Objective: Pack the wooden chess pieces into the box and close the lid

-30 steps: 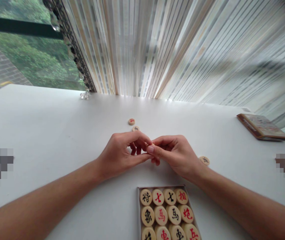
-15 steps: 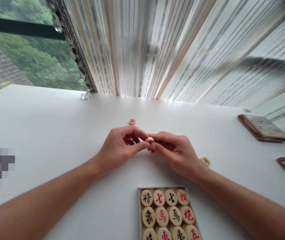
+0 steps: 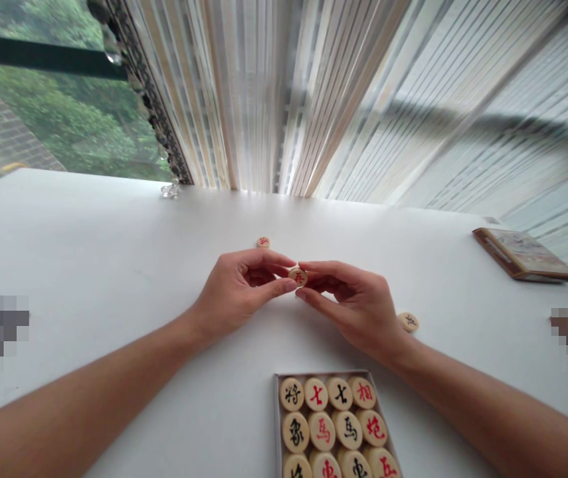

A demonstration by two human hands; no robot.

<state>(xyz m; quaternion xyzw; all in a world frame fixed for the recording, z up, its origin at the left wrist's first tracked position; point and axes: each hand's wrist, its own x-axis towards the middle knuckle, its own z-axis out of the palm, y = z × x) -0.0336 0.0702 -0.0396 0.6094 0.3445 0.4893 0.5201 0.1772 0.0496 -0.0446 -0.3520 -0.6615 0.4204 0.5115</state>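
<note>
Above the middle of the white table, a round wooden Chinese chess piece (image 3: 298,277) with a red character is held at the fingertips, its marked face turned toward me. My left hand (image 3: 248,285) pinches it from the left between thumb and fingers. From the other side, the index finger and thumb of my right hand (image 3: 348,295) close around its edge. Below my hands lies a shallow open box (image 3: 278,425) with rows of chess pieces, red and black characters facing up. A black-marked piece (image 3: 408,322) lies beside my right wrist, and a red-marked piece (image 3: 263,242) lies beyond my left hand.
A flat brown-edged box (image 3: 525,254) lies at the right on the table (image 3: 89,245). Small clear beads (image 3: 169,190) rest at the back edge, under a string curtain (image 3: 264,99). Blurred-out patches cover the far left and far right.
The held chess piece has been tilted so its red character now faces me. My right thumb and fingers have spread slightly around it. The box and loose pieces stay put.
</note>
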